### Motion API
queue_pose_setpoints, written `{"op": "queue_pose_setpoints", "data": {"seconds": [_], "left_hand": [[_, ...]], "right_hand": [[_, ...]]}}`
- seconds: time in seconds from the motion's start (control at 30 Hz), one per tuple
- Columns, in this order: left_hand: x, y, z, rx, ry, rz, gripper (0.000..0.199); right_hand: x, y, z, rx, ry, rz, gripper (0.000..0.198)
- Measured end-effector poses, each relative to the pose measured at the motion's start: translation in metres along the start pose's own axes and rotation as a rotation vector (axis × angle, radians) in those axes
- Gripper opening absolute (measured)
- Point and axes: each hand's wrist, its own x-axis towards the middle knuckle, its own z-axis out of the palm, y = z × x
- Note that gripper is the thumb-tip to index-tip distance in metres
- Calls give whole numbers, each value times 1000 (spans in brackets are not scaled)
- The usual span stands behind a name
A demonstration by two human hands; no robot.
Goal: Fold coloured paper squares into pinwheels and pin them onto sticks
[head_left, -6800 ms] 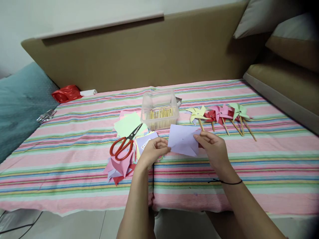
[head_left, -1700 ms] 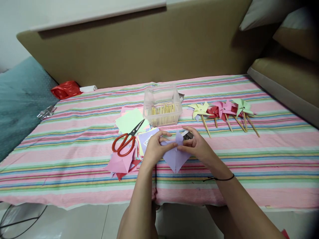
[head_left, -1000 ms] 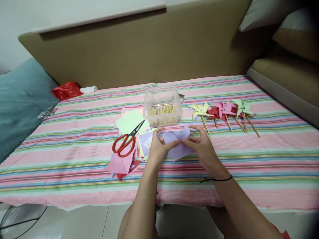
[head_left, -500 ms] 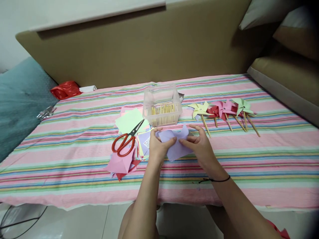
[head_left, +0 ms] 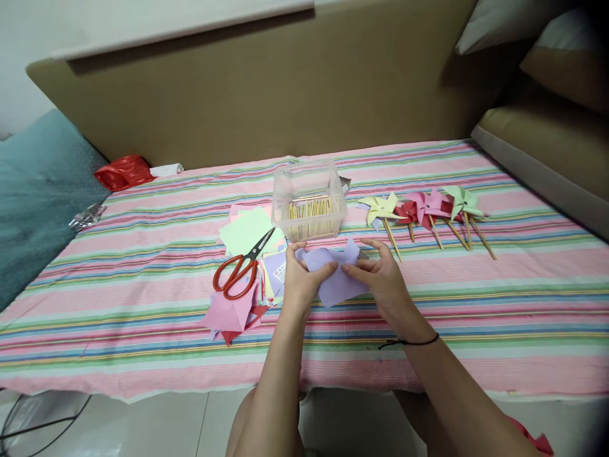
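A purple sheet of paper [head_left: 340, 289] with curled-up corners is held between both hands above the striped cloth. My left hand [head_left: 303, 276] grips its left side, thumb pressed near the middle. Opposite it, my right hand [head_left: 378, 276] pinches the paper with the thumb near its centre, index finger stretched out. The fingertips behind the sheet are hidden. Just left of my left hand lie scissors with red handles [head_left: 236, 277] and a stack of coloured paper [head_left: 273, 279]. Beyond the hands stands a clear plastic box [head_left: 309, 227] with many thin sticks [head_left: 311, 208] in it.
Several paper pinwheels on sticks, one of them yellow [head_left: 382, 208] and one light green [head_left: 464, 200], lie at the right. Pink cut paper [head_left: 229, 310] and a light green sheet [head_left: 247, 231] are at the left. A red plastic bag [head_left: 124, 172] sits at the back left.
Both hands keep the same hold on the purple paper. Apart from a very slight shift of the whole view, nothing differs.
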Motion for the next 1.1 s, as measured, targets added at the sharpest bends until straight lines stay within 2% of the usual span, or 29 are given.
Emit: {"op": "queue_pose_setpoints", "data": {"seconds": [0.13,0.33,0.47,0.67,0.9,1.1], "left_hand": [[2,3,-5,-69,-32,-41,62],[10,1,-13,-71,-9,146,58],[9,1,-15,13,-118,235,51],[1,5,-11,41,-257,155,39],[3,-2,-3,-9,-119,176,45],[5,-12,1,-96,-41,66,53]], "right_hand": [[1,1,-2,42,72,-1,82],[3,3,-4,44,163,-1,83],[4,4,-4,47,209,-11,82],[5,3,-4,31,232,-46,83],[3,1,-1,50,187,-95,79],[2,0,-1,70,139,-116,76]]}}
